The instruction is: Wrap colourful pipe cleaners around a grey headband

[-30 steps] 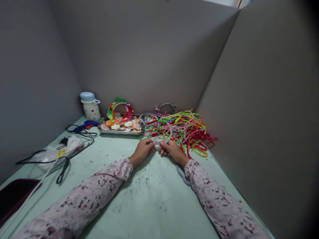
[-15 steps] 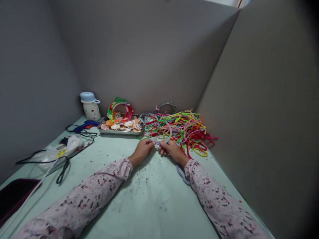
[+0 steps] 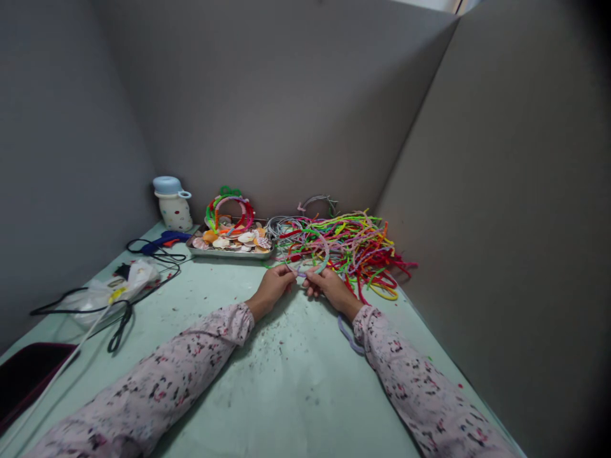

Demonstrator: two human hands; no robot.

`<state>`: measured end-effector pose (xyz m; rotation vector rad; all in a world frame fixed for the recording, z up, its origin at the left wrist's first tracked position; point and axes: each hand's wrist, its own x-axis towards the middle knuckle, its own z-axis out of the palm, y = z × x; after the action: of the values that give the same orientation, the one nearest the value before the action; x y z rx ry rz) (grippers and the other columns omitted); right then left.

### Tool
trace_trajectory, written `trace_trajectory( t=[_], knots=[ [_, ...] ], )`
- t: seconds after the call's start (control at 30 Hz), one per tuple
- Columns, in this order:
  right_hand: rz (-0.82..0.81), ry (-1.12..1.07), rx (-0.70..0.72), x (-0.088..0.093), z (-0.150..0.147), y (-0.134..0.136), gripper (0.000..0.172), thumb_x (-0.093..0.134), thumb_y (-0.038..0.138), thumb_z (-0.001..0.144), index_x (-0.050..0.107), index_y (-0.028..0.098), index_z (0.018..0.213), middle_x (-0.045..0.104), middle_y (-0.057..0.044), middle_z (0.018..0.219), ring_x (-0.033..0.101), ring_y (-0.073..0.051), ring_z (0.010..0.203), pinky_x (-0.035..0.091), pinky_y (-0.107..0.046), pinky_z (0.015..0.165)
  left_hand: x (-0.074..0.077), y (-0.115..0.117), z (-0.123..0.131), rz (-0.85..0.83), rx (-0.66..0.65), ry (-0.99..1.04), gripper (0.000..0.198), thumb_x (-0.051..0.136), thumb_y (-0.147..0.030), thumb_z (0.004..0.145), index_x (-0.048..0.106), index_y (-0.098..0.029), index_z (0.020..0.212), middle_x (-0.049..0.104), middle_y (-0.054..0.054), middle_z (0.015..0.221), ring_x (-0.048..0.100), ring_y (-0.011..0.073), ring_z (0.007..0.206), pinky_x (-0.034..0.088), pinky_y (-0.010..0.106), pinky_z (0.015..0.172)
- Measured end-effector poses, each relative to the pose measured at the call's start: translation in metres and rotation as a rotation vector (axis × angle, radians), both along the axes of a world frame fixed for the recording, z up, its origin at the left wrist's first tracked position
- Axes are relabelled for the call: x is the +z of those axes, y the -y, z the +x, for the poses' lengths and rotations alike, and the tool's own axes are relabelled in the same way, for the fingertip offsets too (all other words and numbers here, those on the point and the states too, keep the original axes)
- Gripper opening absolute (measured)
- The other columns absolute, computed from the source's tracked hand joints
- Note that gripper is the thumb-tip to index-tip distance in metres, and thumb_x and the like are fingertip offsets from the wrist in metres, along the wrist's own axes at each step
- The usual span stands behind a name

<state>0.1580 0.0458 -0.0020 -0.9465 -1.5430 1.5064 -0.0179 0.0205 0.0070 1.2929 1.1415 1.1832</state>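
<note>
Both hands meet over the middle of the pale green table, pinching the near side of a thin ring [image 3: 326,250] in pale pink, green and lilac. My left hand [image 3: 275,284] is closed on its left part, and my right hand [image 3: 327,284] is closed just right of it. The ring stands up in front of a heap of colourful fuzzy stems [image 3: 363,242]. A lilac strand [image 3: 351,337] hangs or lies beside my right wrist. Fine detail between the fingertips is too small to tell.
A metal tray [image 3: 229,255] holds shells, with several bright fuzzy rings [image 3: 248,213] on top. Left of it stand a blue-capped bottle [image 3: 175,210] and a blue tool [image 3: 165,242] with a black cable. Nearer are a plastic bag [image 3: 140,275] and a dark phone-like object [image 3: 33,375].
</note>
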Motion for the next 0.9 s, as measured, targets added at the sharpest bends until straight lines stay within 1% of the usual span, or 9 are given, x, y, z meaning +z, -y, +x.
trace_trajectory(
  t=[0.17, 0.33, 0.5, 0.6, 0.9],
  knots=[
    [0.002, 0.007, -0.003, -0.0019, 0.0010, -0.0009, 0.033, 0.062, 0.047, 0.081, 0.062, 0.014, 0.081, 0.066, -0.003, 0.064, 0.059, -0.009, 0.051, 0.042, -0.019, 0.045, 0.0022, 0.0009, 0.0001, -0.020, 0.000, -0.005, 0.020, 0.062, -0.035, 0.071, 0.058, -0.015, 0.069, 0.050, -0.005, 0.051, 0.043, 0.0084, 0.044, 0.029, 0.021, 0.045],
    [0.000, -0.001, 0.000, 0.0012, 0.0002, 0.0010, 0.032, 0.063, 0.046, 0.080, 0.061, 0.014, 0.080, 0.067, -0.003, 0.070, 0.059, -0.009, 0.050, 0.041, -0.019, 0.045, 0.0015, 0.0006, 0.0005, -0.013, -0.003, 0.011, 0.018, 0.062, -0.033, 0.071, 0.058, -0.015, 0.070, 0.050, -0.005, 0.051, 0.042, 0.0081, 0.045, 0.029, 0.021, 0.046],
    [-0.004, 0.018, 0.004, 0.0051, -0.0009, 0.0030, 0.034, 0.062, 0.048, 0.080, 0.061, 0.014, 0.078, 0.065, -0.001, 0.062, 0.057, -0.009, 0.047, 0.040, -0.019, 0.044, -0.0014, -0.0012, -0.0004, 0.016, -0.015, 0.016, 0.017, 0.061, -0.032, 0.073, 0.058, -0.015, 0.071, 0.050, -0.005, 0.053, 0.041, 0.0078, 0.045, 0.029, 0.021, 0.046],
    [-0.018, 0.020, -0.010, 0.0055, -0.0013, 0.0032, 0.033, 0.063, 0.047, 0.079, 0.061, 0.014, 0.077, 0.064, -0.001, 0.061, 0.057, -0.009, 0.048, 0.040, -0.019, 0.044, -0.0013, -0.0013, -0.0007, 0.024, -0.012, 0.001, 0.017, 0.061, -0.031, 0.073, 0.058, -0.015, 0.070, 0.050, -0.005, 0.053, 0.042, 0.0079, 0.045, 0.029, 0.021, 0.045],
    [-0.013, -0.007, -0.002, -0.0020, 0.0005, -0.0011, 0.033, 0.062, 0.047, 0.081, 0.061, 0.014, 0.081, 0.067, -0.003, 0.069, 0.059, -0.009, 0.051, 0.042, -0.019, 0.045, 0.0029, 0.0010, 0.0008, -0.015, 0.007, 0.008, 0.019, 0.063, -0.034, 0.071, 0.059, -0.015, 0.069, 0.050, -0.005, 0.052, 0.043, 0.0082, 0.045, 0.028, 0.021, 0.045]
  ],
)
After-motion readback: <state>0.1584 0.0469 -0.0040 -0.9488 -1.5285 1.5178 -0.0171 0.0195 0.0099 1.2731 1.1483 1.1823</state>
